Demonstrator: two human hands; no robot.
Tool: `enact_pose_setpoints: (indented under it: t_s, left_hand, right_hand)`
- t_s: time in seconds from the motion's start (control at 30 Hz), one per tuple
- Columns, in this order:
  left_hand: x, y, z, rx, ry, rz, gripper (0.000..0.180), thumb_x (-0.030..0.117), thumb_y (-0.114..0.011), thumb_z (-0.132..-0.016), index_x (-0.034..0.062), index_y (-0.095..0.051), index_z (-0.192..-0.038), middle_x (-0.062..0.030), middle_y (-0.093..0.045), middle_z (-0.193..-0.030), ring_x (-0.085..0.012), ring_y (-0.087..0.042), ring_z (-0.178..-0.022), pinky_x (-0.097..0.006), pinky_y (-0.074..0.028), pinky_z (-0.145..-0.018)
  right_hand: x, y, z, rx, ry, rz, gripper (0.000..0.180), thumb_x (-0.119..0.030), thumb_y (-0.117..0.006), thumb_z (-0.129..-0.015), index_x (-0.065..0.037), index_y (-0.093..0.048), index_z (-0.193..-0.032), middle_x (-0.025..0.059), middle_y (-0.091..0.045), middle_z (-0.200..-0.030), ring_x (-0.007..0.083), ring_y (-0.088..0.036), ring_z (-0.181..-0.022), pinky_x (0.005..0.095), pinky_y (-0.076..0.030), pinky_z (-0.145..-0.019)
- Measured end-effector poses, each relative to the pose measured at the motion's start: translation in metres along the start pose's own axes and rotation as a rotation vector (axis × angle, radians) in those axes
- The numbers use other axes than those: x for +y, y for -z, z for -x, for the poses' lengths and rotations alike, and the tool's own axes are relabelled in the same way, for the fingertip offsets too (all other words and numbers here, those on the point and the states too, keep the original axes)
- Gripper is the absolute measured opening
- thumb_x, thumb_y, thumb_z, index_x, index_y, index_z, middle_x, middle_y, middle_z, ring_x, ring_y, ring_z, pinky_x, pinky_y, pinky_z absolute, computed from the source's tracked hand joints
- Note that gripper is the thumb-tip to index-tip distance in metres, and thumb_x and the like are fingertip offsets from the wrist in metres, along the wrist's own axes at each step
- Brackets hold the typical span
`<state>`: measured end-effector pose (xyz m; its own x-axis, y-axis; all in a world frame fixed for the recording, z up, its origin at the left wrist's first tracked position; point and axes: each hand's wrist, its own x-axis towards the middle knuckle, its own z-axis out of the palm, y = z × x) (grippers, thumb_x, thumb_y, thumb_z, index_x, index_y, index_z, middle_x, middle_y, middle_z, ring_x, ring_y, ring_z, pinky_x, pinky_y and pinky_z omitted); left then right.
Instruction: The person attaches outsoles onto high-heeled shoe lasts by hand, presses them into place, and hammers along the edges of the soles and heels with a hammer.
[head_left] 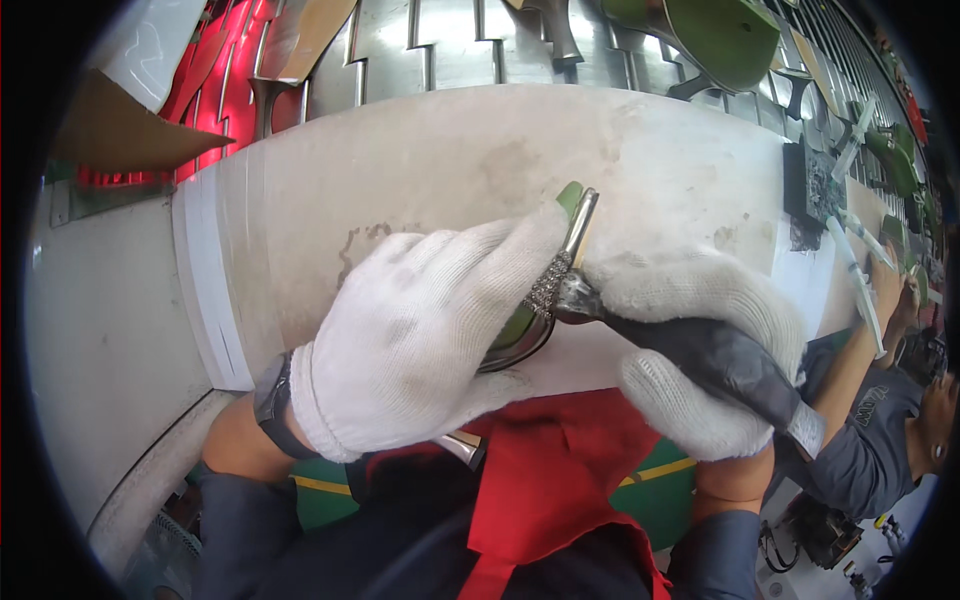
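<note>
My left hand (410,330), in a white knit glove, grips what looks like a high-heeled shoe (518,345) with green surfaces, a shiny silver edge and a glittering stone-studded band (548,285). A silver heel (462,448) juts out below that hand. Most of the shoe is hidden behind the glove. My right hand (700,340), also gloved in white, is wrapped round a dark, tape-wrapped tool handle (715,360). The tool's wrapped tip (577,297) meets the band, though its exact kind cannot be told. Both hands are above the near edge of the worktable.
A stained pale worktable (420,180) spans the middle. Behind it runs a slatted metal conveyor (390,60) carrying green and tan shoe parts (725,45). A brown sheet (130,135) overhangs at left. On the right, syringe-like tubes (858,275) stand near a co-worker's hand (883,285).
</note>
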<state>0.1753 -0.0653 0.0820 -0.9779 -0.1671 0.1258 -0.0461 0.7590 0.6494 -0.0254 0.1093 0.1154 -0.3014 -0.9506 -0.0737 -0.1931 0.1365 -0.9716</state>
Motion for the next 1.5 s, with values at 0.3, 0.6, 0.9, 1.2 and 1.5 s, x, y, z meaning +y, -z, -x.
enact_pose_setpoints:
  t_s: [0.3, 0.6, 0.9, 1.2, 1.5]
  left_hand:
    - [-0.002, 0.009, 0.002, -0.073, 0.090, 0.100, 0.127, 0.033, -0.104, -0.059, -0.0058, -0.040, -0.162, -0.0219, -0.069, -0.129, -0.0426, -0.069, -0.116, -0.051, -0.051, -0.103]
    - [-0.012, 0.012, 0.001, -0.075, 0.010, 0.135, 0.135, 0.045, -0.101, -0.052, -0.0104, -0.042, -0.160, -0.0224, -0.068, -0.125, -0.0428, -0.069, -0.110, -0.051, -0.052, -0.099]
    - [-0.010, 0.012, 0.007, -0.061, 0.043, 0.139, 0.143, 0.040, -0.104, -0.046, -0.0079, -0.037, -0.163, -0.0234, -0.068, -0.126, -0.0433, -0.068, -0.113, -0.051, -0.051, -0.100]
    - [-0.009, 0.008, 0.016, -0.020, 0.037, 0.084, 0.136, 0.030, -0.106, -0.049, -0.0010, -0.040, -0.164, -0.0213, -0.069, -0.126, -0.0438, -0.068, -0.115, -0.049, -0.051, -0.101]
    - [-0.011, 0.003, 0.021, 0.027, 0.016, 0.079, 0.125, 0.027, -0.103, -0.057, -0.0013, -0.042, -0.163, -0.0226, -0.070, -0.127, -0.0446, -0.069, -0.116, -0.050, -0.053, -0.102]
  right_hand:
    - [0.003, -0.013, 0.018, -0.002, -0.017, -0.007, 0.034, -0.015, -0.081, -0.089, 0.004, -0.073, -0.116, 0.0228, -0.077, -0.118, 0.0342, -0.076, -0.112, 0.0465, -0.059, -0.102]
    - [-0.005, -0.012, -0.004, 0.197, -0.335, -0.038, 0.050, -0.020, -0.076, -0.092, 0.013, -0.066, -0.129, 0.0290, -0.076, -0.124, 0.0374, -0.075, -0.115, 0.0469, -0.059, -0.105]
    - [0.021, 0.011, -0.040, 0.182, -0.145, 0.157, 0.045, -0.017, -0.062, -0.100, 0.018, -0.061, -0.128, 0.0329, -0.073, -0.118, 0.0422, -0.076, -0.109, 0.0499, -0.064, -0.099]
    - [-0.020, -0.027, 0.016, -0.028, -0.062, 0.150, 0.037, -0.002, -0.075, -0.095, 0.007, -0.067, -0.129, 0.0242, -0.071, -0.135, 0.0336, -0.072, -0.122, 0.0512, -0.055, -0.113]
    - [-0.007, -0.073, 0.036, 0.207, 0.305, 0.389, 0.036, 0.001, -0.085, -0.081, 0.000, -0.073, -0.115, 0.0238, -0.077, -0.109, 0.0388, -0.078, -0.102, 0.0433, -0.063, -0.092]
